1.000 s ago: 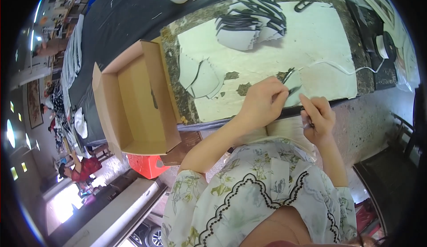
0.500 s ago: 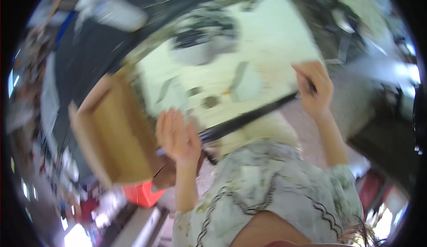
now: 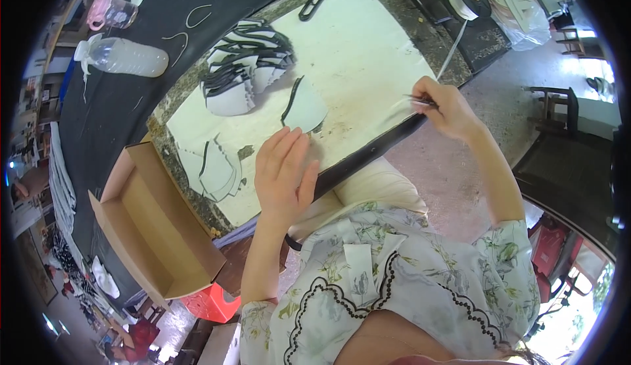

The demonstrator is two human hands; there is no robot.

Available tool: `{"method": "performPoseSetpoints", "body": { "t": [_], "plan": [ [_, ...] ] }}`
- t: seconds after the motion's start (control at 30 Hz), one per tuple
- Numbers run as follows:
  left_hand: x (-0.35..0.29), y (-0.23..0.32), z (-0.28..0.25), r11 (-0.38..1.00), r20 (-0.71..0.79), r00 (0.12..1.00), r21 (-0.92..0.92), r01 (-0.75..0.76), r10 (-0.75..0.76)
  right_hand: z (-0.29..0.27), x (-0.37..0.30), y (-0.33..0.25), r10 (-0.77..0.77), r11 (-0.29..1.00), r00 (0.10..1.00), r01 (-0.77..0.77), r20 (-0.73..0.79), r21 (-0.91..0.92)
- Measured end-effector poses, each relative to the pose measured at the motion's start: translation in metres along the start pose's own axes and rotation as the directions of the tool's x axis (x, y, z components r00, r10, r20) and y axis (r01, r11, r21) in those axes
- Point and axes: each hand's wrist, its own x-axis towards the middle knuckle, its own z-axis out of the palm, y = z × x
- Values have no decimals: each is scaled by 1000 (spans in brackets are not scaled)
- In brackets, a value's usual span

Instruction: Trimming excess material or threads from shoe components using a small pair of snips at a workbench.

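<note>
Head-worn fisheye — downward over both hands [image 3: 281,173]

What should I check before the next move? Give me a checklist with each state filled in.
1. Left hand free of tools: ok, fingers extended, nothing visibly gripped.
2. Right hand gripping the thin dark tool: ok, fingers closed around it.
3. Left hand touching the single black-edged piece: cannot tell; it is right at the piece's lower edge.
4. Pile of black-edged pieces neatly squared: not ok, fanned unevenly.
5. White tape held by the right hand: cannot tell, its lower end is unclear.
</note>
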Motion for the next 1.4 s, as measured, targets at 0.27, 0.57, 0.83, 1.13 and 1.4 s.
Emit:
{"method": "performPoseSetpoints", "body": {
  "t": [0.27, 0.57, 0.83, 1.13, 1.4],
  "plan": [
    [13, 35, -14, 203, 705, 699, -671, 713, -120, 12, 0, -89, -567, 809, 775, 588, 279, 12],
    [23, 67, -8, -237, 638, 569, -747, 622, -519, 17, 10, -90, -549, 834, 811, 549, 202, 63],
    [-1, 24, -22, -93, 725, 673, -687, 720, -148, 14, 13, -79, -599, 786, 763, 618, 243, 1],
    [24, 52, -14, 839, 362, 897, -380, 390, -253, 48, 24, -107, -459, 885, 877, 436, 145, 165],
    [32, 4, -5, 982, -71, 982, -85, 168, -174, 69, 39, -88, -362, 747, 932, 279, 16, 604]
  ]
}}
